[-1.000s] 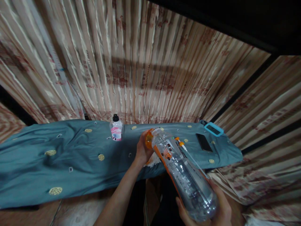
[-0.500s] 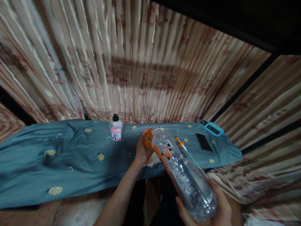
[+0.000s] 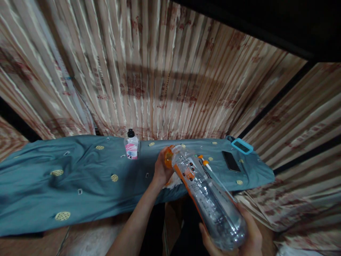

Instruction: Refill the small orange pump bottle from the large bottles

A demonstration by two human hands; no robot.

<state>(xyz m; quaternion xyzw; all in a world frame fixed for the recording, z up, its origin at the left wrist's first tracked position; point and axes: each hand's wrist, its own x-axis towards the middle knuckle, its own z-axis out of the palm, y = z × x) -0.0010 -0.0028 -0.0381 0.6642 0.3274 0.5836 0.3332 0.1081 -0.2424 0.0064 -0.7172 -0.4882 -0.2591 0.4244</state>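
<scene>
Unmoved, the clear bottle (image 3: 206, 195) is gripped by both hands (image 3: 162, 170) (image 3: 252, 233), contents unclear.

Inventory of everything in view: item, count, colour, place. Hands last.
Large bottle: 1, clear and orange, tilted between the hands
Cap: 1, orange, at its upper end
Tube: 1, pale, orange fittings, along its right side
Small bottle: 1, clear, pink label, black top, upright on cloth
Phone: 1, black, cloth's right
Device: 1, light-blue frame, beyond phone
Cloth: 1, teal, yellow motifs, across the middle
Curtain: count unclear, beige-red, behind and at sides
Bars: 3, black, left and right
Floor: brownish, bottom
Left hand: 1, bare, on cap
Right hand: 1, bare, around large bottle's base
</scene>
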